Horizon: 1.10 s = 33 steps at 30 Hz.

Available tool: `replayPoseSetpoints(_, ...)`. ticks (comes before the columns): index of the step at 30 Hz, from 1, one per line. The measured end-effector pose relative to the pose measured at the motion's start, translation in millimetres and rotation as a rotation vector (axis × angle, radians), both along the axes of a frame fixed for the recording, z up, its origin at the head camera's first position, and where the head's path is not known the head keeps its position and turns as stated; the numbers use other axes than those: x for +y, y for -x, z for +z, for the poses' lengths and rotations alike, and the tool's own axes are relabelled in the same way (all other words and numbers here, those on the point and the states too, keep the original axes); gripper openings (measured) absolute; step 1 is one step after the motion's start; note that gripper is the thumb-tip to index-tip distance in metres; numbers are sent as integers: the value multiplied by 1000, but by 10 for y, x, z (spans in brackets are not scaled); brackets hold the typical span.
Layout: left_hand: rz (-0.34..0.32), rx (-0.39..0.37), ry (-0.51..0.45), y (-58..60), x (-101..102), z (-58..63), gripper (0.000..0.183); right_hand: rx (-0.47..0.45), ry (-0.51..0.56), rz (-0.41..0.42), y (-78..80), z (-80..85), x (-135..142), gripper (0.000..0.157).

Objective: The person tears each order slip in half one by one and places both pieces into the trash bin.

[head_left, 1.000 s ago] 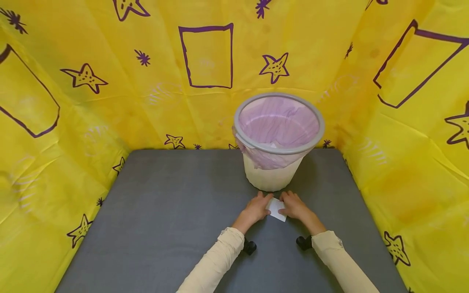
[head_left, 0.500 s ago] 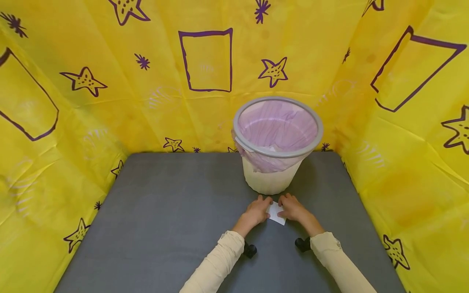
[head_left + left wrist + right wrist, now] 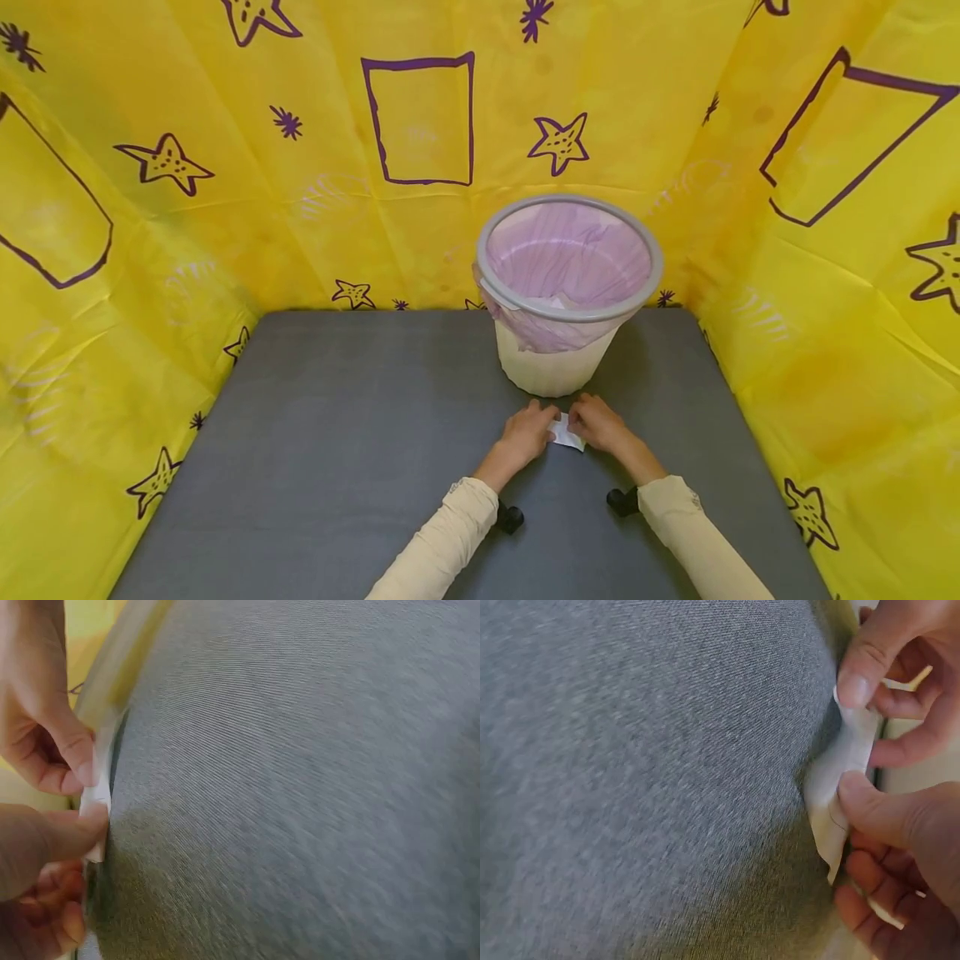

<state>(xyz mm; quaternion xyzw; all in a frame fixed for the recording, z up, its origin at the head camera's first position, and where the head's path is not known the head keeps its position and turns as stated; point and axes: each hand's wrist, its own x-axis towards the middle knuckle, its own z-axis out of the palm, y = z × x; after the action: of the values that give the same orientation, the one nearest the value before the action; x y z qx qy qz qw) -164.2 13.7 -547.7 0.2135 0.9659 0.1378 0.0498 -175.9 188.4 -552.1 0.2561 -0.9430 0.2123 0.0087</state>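
Note:
A small white piece of paper (image 3: 566, 435) is held low over the dark grey table, just in front of the bin. On its left side my left hand (image 3: 527, 431) pinches it, the thumb lying on the near face in the right wrist view. My right hand (image 3: 600, 423) pinches the other side, thumb on the same face. Between the two thumbs the paper (image 3: 840, 765) bends, and its lower corner curls in the right wrist view. Seen from the left wrist, the paper (image 3: 97, 796) shows as a narrow strip. The fingers behind it are partly hidden.
A cream bin (image 3: 551, 371) with a grey rim and a pale purple liner stands right behind the hands, some white paper inside it. The grey table (image 3: 337, 442) is enclosed by yellow fabric walls (image 3: 420, 242) with purple drawings.
The paper looked flat and larger earlier; now it is bent and its near edge has come up. Both hands stay almost in place, fingers slightly more closed on it.

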Motion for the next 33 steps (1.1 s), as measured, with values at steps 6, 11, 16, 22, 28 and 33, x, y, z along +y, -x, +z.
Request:
replayPoseSetpoints(6,-60,159,-11,-28,-52,77,11,122,23,120,-29,63,1,12)
replayPoseSetpoints(11,-113,315,-25,-42,-142,233,11,153,16,142,-103,303,-49,12)
replayPoseSetpoints(16,-129,365,-101,-77,-256,447,11,115,30,135,-157,593,-60,11)
replayPoseSetpoints(22,-125,508,-200,-123,-393,776,7,-238,246,172,-125,946,-12,24)
replayPoseSetpoints(28,-189,627,-324,-208,-505,1150,5,-447,521,153,-143,1276,-76,26)
replayPoseSetpoints(33,-195,506,-467,-212,-611,1624,21,-230,531,163,-201,1734,-229,16)
